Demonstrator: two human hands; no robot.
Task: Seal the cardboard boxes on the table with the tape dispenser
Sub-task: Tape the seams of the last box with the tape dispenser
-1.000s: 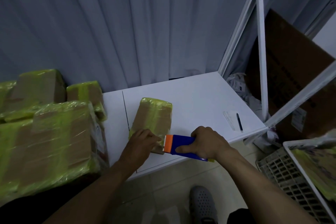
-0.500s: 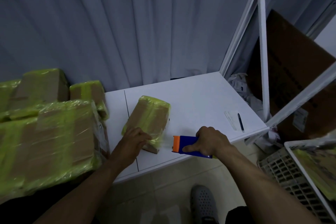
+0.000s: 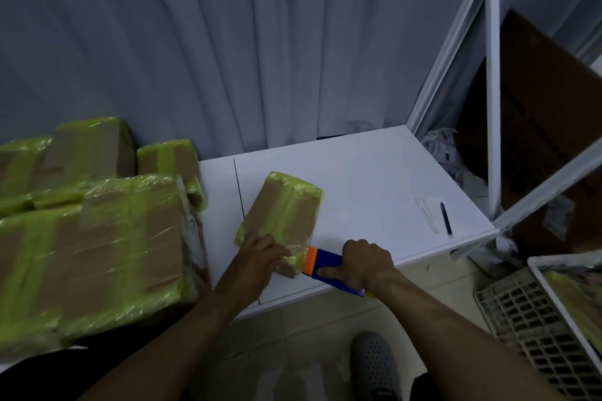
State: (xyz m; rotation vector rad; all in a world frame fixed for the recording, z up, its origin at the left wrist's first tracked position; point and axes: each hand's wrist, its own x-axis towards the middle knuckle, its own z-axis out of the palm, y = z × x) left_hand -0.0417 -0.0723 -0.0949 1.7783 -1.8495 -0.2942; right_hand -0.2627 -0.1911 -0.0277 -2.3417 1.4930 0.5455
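The small cardboard box (image 3: 283, 205) lies near the surface's (image 3: 374, 179) front edge, probably light, stiff and slick under its tape; the left hand (image 3: 260, 251) presses its near end while the right hand (image 3: 366, 262) grips the tape dispenser (image 3: 321, 265) against that end

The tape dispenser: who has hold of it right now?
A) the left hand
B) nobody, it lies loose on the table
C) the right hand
C: the right hand grips the blue and orange tape dispenser, while the left hand rests on the small box.
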